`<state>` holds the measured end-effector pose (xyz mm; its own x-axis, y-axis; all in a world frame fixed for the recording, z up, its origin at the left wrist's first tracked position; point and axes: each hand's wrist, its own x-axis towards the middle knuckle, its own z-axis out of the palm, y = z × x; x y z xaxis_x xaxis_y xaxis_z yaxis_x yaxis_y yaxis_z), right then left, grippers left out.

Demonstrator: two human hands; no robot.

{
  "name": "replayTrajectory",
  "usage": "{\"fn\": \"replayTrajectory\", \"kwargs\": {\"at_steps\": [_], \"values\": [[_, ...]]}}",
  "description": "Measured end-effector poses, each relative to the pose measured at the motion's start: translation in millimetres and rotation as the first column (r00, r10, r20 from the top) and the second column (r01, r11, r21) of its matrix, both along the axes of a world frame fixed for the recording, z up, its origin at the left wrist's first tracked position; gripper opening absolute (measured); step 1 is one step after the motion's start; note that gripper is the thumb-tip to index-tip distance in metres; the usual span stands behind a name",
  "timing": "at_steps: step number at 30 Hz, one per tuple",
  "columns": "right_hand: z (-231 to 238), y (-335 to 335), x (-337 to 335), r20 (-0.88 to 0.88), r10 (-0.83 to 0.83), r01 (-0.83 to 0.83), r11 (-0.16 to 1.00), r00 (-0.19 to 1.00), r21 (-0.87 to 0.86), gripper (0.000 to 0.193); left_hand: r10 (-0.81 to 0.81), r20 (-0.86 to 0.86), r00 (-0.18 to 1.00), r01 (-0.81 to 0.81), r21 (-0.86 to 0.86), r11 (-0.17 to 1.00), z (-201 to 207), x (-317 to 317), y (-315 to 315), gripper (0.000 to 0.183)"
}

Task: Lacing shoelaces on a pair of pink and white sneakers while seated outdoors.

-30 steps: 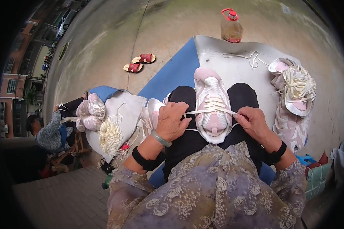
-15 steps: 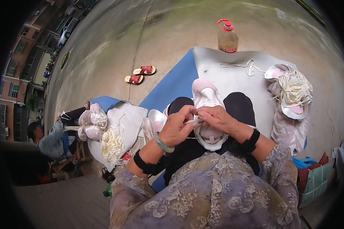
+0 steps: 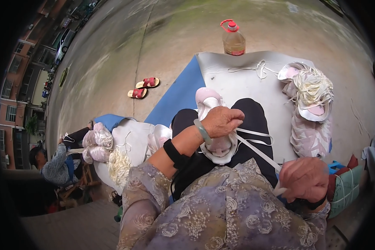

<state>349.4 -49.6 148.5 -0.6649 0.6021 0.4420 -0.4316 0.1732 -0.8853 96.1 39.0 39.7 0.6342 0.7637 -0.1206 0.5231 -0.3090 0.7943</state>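
A white and pink sneaker (image 3: 208, 97) rests between my knees, toe pointing away from me. Over its laced middle is my left hand (image 3: 221, 121), fingers closed; what they pinch, if anything, is hidden. A flat white shoelace (image 3: 258, 151) runs taut from the shoe to my right hand (image 3: 305, 179), out at the lower right near my hip. That hand is closed on the lace and partly smeared by motion, with a lace end sticking out below it. Another stretch of lace loops across my right knee.
Stacked pink-white shoe uppers with a bundle of cream laces (image 3: 314, 89) lie on the white and blue sheet (image 3: 237, 83) at the right. More uppers (image 3: 98, 141) and laces (image 3: 120, 166) sit left, near a seated person. Beyond are red slippers (image 3: 147, 82) and an oil jug (image 3: 234, 41).
My hands, together over the shoe before, are now apart. The right has swung down and right, drawing the lace out; the left has shifted right across the shoe. The view has turned slightly.
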Motion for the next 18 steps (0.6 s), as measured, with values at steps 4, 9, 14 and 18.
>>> {"fn": "replayTrajectory", "kwargs": {"at_steps": [4, 9, 14, 18], "values": [[18.9, -16.5, 32.6, -0.084, -0.006, 0.016, 0.993, 0.996, 0.115, 0.010, -0.237, -0.348, 0.907, 0.254, 0.003, 0.967, -19.1, 43.4, 13.3, 0.025], [16.8, -20.0, 56.4, -0.106, -0.034, 0.048, 0.990, 0.994, 0.131, 0.006, -0.224, -0.365, 0.904, 0.250, 0.025, 0.968, -47.0, 46.2, -1.5, 0.023], [0.8, -27.9, 69.3, -0.211, -0.472, 0.437, 0.879, 0.856, -0.193, 0.019, 0.077, 0.146, 0.986, -0.047, -0.198, 0.979, -10.8, 32.2, -8.8, 0.017], [-31.1, -22.5, 90.2, -0.315, -0.686, 0.628, 0.728, 0.656, -0.275, 0.022, 0.509, 0.577, 0.639, -0.182, -0.530, 0.829, 60.9, -8.7, -19.3, 0.012]]}}
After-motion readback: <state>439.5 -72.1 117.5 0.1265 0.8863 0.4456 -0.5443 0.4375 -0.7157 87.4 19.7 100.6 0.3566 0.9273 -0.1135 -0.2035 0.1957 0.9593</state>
